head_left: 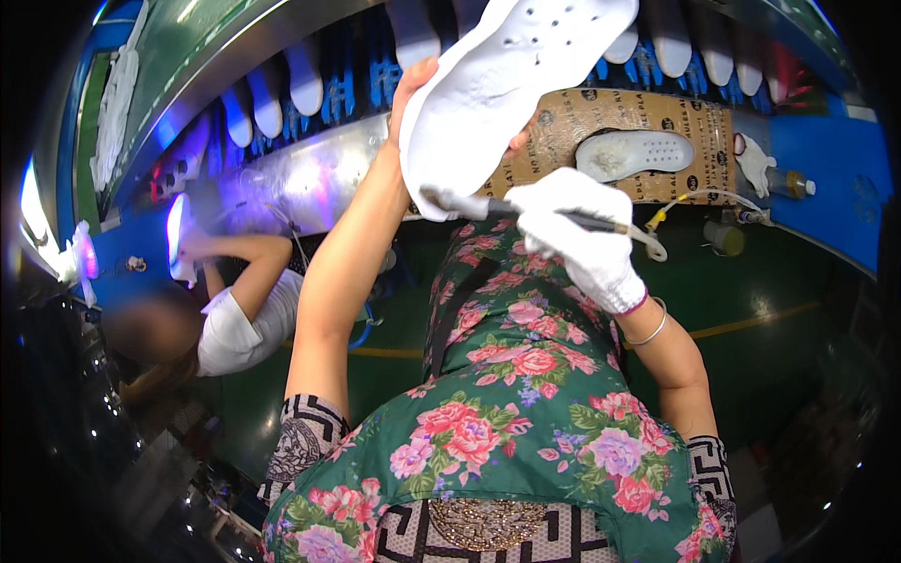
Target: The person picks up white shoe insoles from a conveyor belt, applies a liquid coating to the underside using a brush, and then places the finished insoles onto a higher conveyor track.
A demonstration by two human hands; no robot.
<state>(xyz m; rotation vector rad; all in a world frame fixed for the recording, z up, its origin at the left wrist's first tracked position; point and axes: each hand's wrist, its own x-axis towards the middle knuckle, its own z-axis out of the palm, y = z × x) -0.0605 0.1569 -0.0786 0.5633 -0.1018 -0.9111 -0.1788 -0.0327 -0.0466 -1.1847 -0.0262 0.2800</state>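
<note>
My bare left hand (413, 86) holds up a white shoe sole (497, 94), fingers behind it and the thumb at its left edge. The sole is tilted, its pale inner face toward me. My right hand (582, 230), in a white glove, grips a thin dark tool (554, 216) whose tip touches the lower edge of the sole. A pale hose runs from the tool's rear end to the right. A bangle sits on my right wrist.
A second white sole (636, 153) lies on a brown cardboard sheet (694, 117) on the bench ahead. A row of white soles (305, 80) rides blue holders on a conveyor behind. Another person (235, 319) works at the left. A small bottle (793, 183) stands at the right.
</note>
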